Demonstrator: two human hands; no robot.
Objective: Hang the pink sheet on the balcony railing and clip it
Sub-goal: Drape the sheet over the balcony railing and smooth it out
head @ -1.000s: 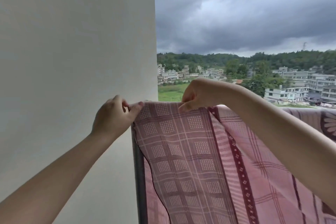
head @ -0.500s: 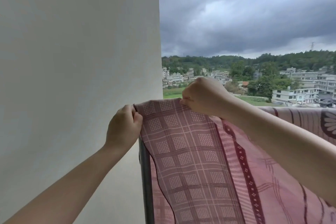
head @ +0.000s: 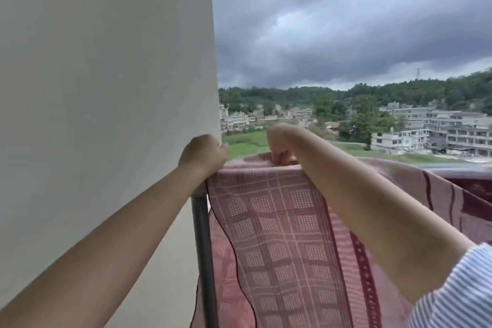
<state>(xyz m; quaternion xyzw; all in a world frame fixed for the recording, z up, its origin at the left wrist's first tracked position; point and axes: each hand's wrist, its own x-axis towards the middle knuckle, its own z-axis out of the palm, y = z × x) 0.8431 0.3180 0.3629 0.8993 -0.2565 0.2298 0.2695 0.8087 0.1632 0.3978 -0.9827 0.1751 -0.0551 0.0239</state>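
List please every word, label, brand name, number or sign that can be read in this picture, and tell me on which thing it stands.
None: no readable text appears anywhere in the picture.
Pink checked cotton sheet: woven squares and dots only, no label visible.
Plain white wall: bare.
Distant white buildings: any signs are too small and blurred to read.
Blue-and-white striped sleeve: stripes only.
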